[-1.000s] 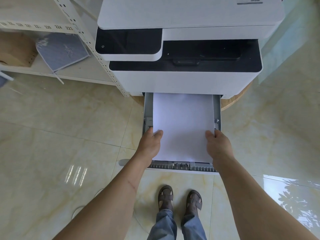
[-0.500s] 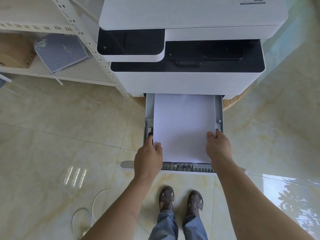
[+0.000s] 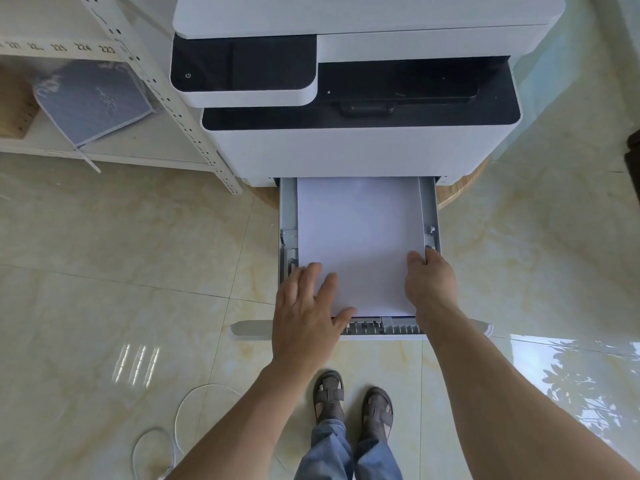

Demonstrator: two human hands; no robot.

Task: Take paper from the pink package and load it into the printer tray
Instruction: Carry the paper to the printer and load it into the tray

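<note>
While shelf tags (image 3: 83,47) read 223–225, left hand (image 3: 304,317) lies flat, fingers spread, on paper (image 3: 360,244); right hand (image 3: 431,282) pinches its edge.

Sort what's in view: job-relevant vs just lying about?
Job: paper, pulled-out printer tray, printer, left hand flat on the paper, right hand at the paper's right edge.

Lying about: blue folder on shelf, white cable on floor.
</note>
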